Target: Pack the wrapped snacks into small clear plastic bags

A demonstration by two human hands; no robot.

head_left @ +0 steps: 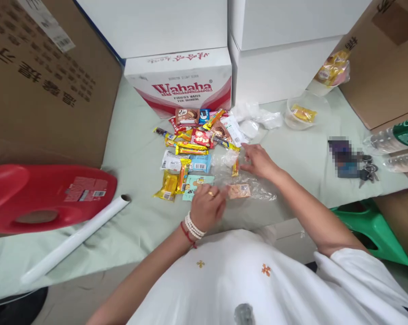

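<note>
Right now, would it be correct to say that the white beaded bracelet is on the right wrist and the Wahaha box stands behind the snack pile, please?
Not quite, the side is wrong: the head view shows the white beaded bracelet at the wrist of the left hand. The Wahaha box does stand behind the snack pile.

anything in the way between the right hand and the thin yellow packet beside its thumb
Nothing solid shows between the right hand and the thin yellow packet, which lies just past the thumb. Clear plastic lies around the packet, but whether a layer covers it, I cannot tell.
</note>
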